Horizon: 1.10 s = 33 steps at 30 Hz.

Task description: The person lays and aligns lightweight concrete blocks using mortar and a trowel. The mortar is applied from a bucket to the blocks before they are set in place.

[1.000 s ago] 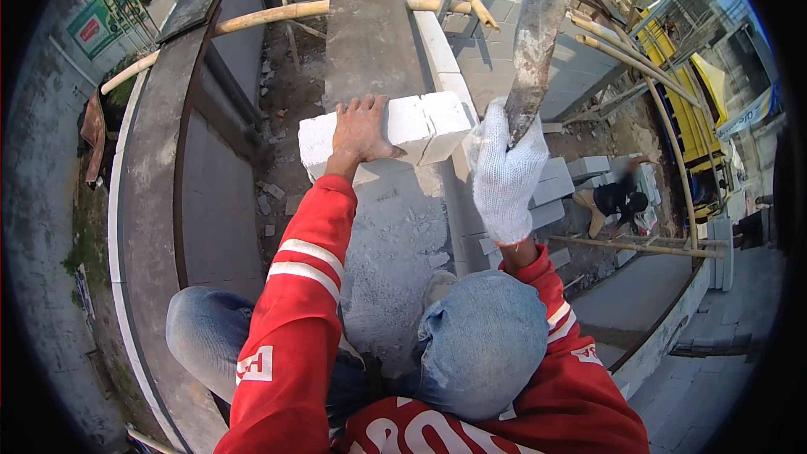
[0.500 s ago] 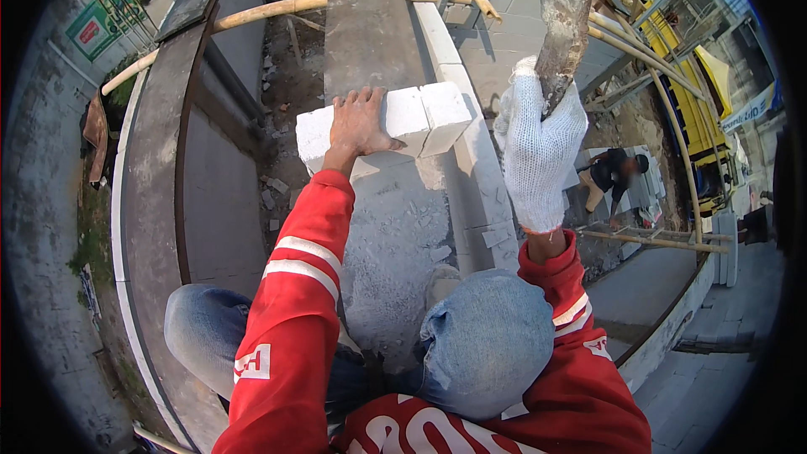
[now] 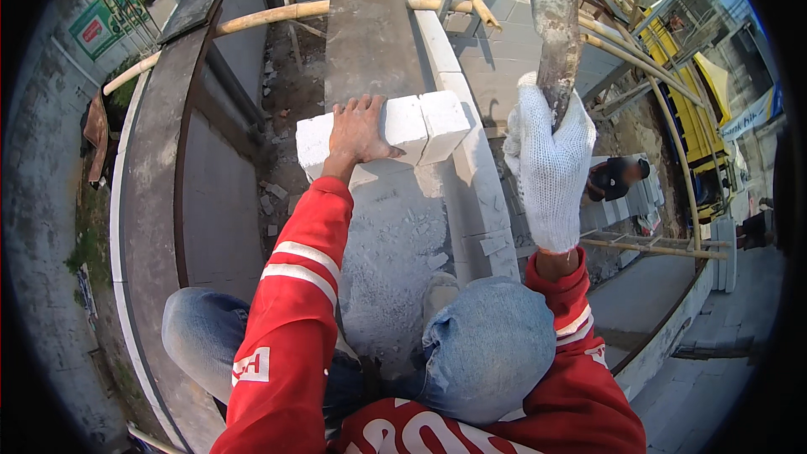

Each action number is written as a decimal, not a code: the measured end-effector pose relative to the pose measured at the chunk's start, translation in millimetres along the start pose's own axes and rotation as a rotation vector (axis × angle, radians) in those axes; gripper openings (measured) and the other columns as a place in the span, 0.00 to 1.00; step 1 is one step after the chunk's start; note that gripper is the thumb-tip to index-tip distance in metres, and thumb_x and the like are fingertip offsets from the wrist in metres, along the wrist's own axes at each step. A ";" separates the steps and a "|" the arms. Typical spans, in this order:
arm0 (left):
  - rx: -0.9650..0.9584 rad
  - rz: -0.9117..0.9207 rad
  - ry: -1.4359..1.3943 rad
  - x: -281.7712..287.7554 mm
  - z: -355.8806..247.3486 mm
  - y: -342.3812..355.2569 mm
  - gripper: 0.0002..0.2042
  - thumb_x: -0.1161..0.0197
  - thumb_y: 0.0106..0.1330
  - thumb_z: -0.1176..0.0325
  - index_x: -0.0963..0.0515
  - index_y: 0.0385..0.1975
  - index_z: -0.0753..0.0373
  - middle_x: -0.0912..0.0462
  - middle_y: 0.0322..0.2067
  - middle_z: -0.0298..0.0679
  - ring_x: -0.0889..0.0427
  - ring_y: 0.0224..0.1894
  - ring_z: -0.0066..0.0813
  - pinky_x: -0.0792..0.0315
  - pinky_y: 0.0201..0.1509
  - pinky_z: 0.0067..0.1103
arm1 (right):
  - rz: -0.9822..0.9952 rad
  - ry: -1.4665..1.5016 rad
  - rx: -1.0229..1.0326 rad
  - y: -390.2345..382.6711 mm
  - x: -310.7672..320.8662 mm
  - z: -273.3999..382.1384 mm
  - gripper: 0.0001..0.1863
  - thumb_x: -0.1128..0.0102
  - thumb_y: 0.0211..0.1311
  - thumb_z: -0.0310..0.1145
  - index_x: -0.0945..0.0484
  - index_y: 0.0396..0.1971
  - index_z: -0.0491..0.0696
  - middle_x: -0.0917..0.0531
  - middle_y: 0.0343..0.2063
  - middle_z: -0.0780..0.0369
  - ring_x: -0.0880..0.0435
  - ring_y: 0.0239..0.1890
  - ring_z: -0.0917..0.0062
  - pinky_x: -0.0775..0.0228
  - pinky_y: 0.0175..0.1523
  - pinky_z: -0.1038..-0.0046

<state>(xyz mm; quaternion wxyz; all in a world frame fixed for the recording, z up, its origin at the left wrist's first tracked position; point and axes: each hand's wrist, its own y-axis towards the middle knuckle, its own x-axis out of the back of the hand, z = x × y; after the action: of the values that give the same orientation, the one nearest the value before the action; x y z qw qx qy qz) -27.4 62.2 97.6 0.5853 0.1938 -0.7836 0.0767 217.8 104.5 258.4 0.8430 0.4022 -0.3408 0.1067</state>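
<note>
My bare left hand [image 3: 360, 136] presses down on a white lightweight concrete block [image 3: 403, 130], thumb along the near side and fingers over the far edge. A dark crack or cut runs down the block near its right end, and the end piece [image 3: 444, 122] still stands against the rest. To the right, my right hand [image 3: 551, 164], in a white knitted glove, is closed round the lower end of a long machete-like tool [image 3: 556, 25]. Its broad, worn metal blade points up and away, apart from the block. The tool's handle is hidden in the glove.
Under the block runs a dusty plank [image 3: 391, 235] strewn with white chips. A low white block wall [image 3: 475, 160] borders it on the right. Bamboo poles [image 3: 277, 15] cross ahead. Another person [image 3: 618, 178] is down below at the right, near stacked grey blocks.
My right hand has come slightly down and to the right, and the blade stands more upright. My left hand and the block have stayed put. The person below has shifted.
</note>
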 end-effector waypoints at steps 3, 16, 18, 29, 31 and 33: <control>0.002 -0.006 0.021 5.9 -5.9 1.8 0.54 0.22 0.26 0.44 0.33 0.61 0.59 0.26 0.55 0.44 0.29 0.60 0.46 0.41 0.63 0.42 | -0.257 -0.079 0.201 8.6 -0.3 -11.1 0.17 0.37 0.57 0.23 0.24 0.48 0.38 0.21 0.33 0.55 0.19 0.29 0.71 0.25 0.30 0.73; 0.004 0.004 0.014 -3.1 -4.9 -4.0 0.53 0.22 0.27 0.44 0.33 0.61 0.57 0.26 0.56 0.45 0.29 0.60 0.46 0.40 0.63 0.41 | 0.444 0.598 -0.732 -74.7 -60.6 -32.0 0.18 0.45 0.64 0.40 0.24 0.29 0.37 0.25 0.14 0.62 0.25 0.16 0.79 0.33 0.22 0.73; 0.020 -0.007 0.036 -5.5 3.6 -5.4 0.53 0.22 0.27 0.43 0.32 0.61 0.57 0.26 0.55 0.45 0.29 0.60 0.46 0.40 0.62 0.41 | 0.231 0.588 -0.452 -32.3 -23.5 -6.2 0.16 0.44 0.66 0.39 0.23 0.33 0.38 0.23 0.17 0.63 0.25 0.16 0.81 0.33 0.22 0.75; -0.016 -0.033 0.045 -12.6 -8.7 3.2 0.53 0.22 0.26 0.42 0.33 0.61 0.57 0.26 0.56 0.44 0.30 0.60 0.47 0.40 0.60 0.45 | 0.586 0.270 -0.639 -131.9 -144.6 -99.5 0.24 0.45 0.61 0.44 0.23 0.30 0.32 0.21 0.30 0.37 0.21 0.38 0.43 0.29 0.44 0.54; 0.013 0.024 0.048 -19.2 -1.7 -9.6 0.53 0.22 0.27 0.42 0.33 0.61 0.57 0.26 0.56 0.44 0.30 0.60 0.47 0.40 0.60 0.45 | 0.488 0.225 -0.532 -134.5 -143.6 -83.4 0.22 0.44 0.61 0.44 0.24 0.27 0.34 0.21 0.24 0.41 0.20 0.33 0.46 0.28 0.38 0.55; -0.005 0.002 0.037 -13.0 -3.7 -3.8 0.54 0.22 0.26 0.42 0.33 0.61 0.57 0.26 0.56 0.44 0.30 0.60 0.47 0.39 0.60 0.45 | 0.529 0.478 -0.717 -127.0 -121.4 -76.4 0.21 0.43 0.62 0.43 0.25 0.27 0.36 0.21 0.18 0.50 0.19 0.22 0.60 0.29 0.28 0.63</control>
<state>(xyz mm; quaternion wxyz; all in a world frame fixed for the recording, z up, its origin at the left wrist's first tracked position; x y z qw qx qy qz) -19.5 62.8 86.0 0.6002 0.1902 -0.7729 0.0791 222.4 90.3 67.3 0.9267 -0.0485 -0.2436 0.2821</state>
